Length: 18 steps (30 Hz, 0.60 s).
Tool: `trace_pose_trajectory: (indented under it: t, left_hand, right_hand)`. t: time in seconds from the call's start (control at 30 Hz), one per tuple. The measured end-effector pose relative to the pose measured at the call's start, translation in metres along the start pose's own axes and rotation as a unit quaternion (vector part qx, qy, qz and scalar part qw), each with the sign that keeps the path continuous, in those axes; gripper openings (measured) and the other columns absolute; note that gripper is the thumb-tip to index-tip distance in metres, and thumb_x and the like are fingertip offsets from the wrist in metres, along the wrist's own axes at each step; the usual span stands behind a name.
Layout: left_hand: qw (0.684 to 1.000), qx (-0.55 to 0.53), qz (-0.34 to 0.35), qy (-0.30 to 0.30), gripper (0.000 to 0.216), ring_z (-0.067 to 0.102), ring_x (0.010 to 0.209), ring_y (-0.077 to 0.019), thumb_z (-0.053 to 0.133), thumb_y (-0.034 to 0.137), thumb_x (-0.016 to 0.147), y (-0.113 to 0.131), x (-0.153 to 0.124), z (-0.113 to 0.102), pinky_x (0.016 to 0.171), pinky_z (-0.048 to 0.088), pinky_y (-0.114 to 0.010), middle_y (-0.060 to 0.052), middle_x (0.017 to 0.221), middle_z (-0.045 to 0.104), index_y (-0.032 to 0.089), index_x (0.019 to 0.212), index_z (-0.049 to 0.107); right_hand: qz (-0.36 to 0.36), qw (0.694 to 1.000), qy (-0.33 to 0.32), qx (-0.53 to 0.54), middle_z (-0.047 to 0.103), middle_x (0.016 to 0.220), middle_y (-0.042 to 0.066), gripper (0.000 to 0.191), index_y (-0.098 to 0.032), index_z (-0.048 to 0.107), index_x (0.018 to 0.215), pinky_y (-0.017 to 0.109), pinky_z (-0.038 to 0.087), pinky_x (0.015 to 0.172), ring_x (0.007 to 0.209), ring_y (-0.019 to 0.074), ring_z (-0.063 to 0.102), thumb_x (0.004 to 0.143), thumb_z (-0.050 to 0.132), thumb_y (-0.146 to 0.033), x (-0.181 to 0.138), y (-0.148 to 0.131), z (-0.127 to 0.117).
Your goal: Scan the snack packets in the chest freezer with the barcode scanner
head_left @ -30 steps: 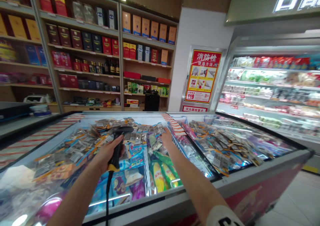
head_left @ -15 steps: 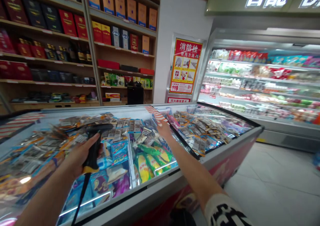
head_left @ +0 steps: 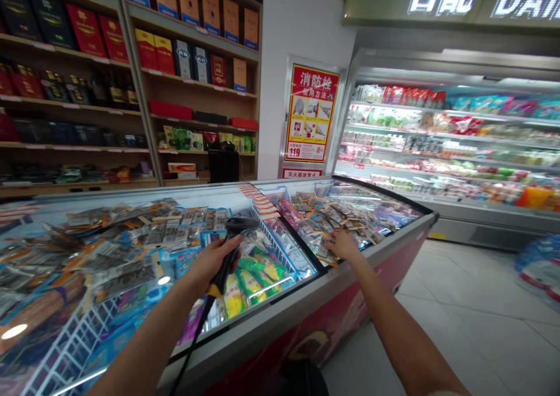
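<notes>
The left hand [head_left: 219, 260] hugs a scanner [head_left: 243, 223] while the right hand [head_left: 345, 245] seems to pick packets [head_left: 339, 214] (can't tell its grip), probably needing care.

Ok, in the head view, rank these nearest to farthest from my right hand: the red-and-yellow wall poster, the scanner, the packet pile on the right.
1. Packet pile: on the right, right at your right hand.
2. Scanner: to the left, in your left hand.
3. Wall poster: beyond the freezer.
</notes>
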State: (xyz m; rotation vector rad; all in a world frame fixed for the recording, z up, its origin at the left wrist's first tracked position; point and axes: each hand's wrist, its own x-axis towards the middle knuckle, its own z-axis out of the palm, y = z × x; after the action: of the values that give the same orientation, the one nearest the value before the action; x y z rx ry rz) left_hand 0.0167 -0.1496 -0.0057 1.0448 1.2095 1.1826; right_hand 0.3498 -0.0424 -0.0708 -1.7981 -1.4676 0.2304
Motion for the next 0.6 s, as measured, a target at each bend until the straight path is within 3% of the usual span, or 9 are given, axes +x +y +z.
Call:
trace_pose_trajectory:
  t: [0.13,0.2,0.27,0.33,0.4,0.5,0.6]
  left_hand:
    - [1.000,-0.011,-0.011,-0.008,0.032,0.048,0.039,-0.0066,0.066,0.043,0.058,-0.002,-0.002,0.010,0.038,0.036,-0.018,0.001,0.050,0.055,0.014,0.061,0.052]
    - [1.000,-0.016,-0.014,-0.007,0.032,0.048,0.040,-0.0069,0.066,0.042,0.059,-0.002,-0.003,0.009,0.039,0.037,-0.018,0.001,0.051,0.055,0.014,0.062,0.052]
    - [1.000,-0.014,-0.009,-0.005,0.032,0.048,0.040,-0.0067,0.065,0.043,0.060,-0.002,-0.003,0.006,0.039,0.037,-0.018,0.000,0.052,0.056,0.014,0.062,0.052]
    - [1.000,-0.016,-0.005,0.000,0.033,0.048,0.040,-0.0065,0.064,0.044,0.061,-0.002,-0.003,0.002,0.039,0.037,-0.018,0.000,0.052,0.055,0.013,0.062,0.052]
    - [1.000,-0.023,-0.003,0.004,0.032,0.048,0.041,-0.0066,0.064,0.043,0.062,-0.002,-0.004,-0.002,0.040,0.038,-0.018,0.001,0.051,0.055,0.013,0.062,0.052]
    - [0.999,-0.041,0.003,0.009,0.031,0.048,0.040,-0.0069,0.064,0.042,0.062,0.001,-0.007,-0.006,0.039,0.038,-0.018,0.001,0.050,0.055,0.014,0.062,0.051]
    - [0.998,-0.061,0.005,0.019,0.028,0.048,0.039,-0.0066,0.063,0.039,0.065,0.005,-0.010,-0.011,0.038,0.038,-0.017,0.001,0.051,0.055,0.015,0.064,0.049]
  right_hand:
    - [0.007,0.996,-0.077,0.037,0.056,0.055,0.000,0.020,-0.017,0.061,0.058,0.031,0.040,0.064,0.069,0.0199,0.056,0.043,0.073,-0.023,0.010,-0.008,-0.012]
    - [0.026,0.988,-0.110,0.105,0.052,0.048,-0.003,0.014,-0.016,0.060,0.058,0.027,0.041,0.054,0.053,0.0142,0.052,0.049,0.070,-0.021,0.016,-0.012,-0.018]
    - [0.065,0.970,-0.102,0.212,0.048,0.044,-0.005,0.012,-0.015,0.058,0.059,0.025,0.041,0.046,0.044,0.0106,0.047,0.053,0.066,-0.020,0.021,-0.019,-0.018]
    - [0.104,0.933,-0.060,0.338,0.048,0.044,-0.007,0.013,-0.016,0.054,0.063,0.024,0.042,0.043,0.042,0.0095,0.047,0.055,0.064,-0.017,0.023,-0.029,-0.011]
    - [0.132,0.877,-0.042,0.460,0.051,0.046,-0.007,0.021,-0.017,0.052,0.070,0.026,0.046,0.045,0.043,0.0104,0.050,0.054,0.062,-0.011,0.021,-0.042,0.006]
    - [0.150,0.790,-0.088,0.588,0.058,0.054,-0.006,0.031,-0.019,0.051,0.078,0.030,0.050,0.050,0.050,0.0135,0.057,0.052,0.058,-0.005,0.013,-0.067,0.046]
    - [0.162,0.736,-0.104,0.649,0.061,0.058,-0.004,0.030,-0.019,0.050,0.075,0.030,0.052,0.053,0.055,0.0146,0.060,0.052,0.053,-0.002,0.002,-0.092,0.090]
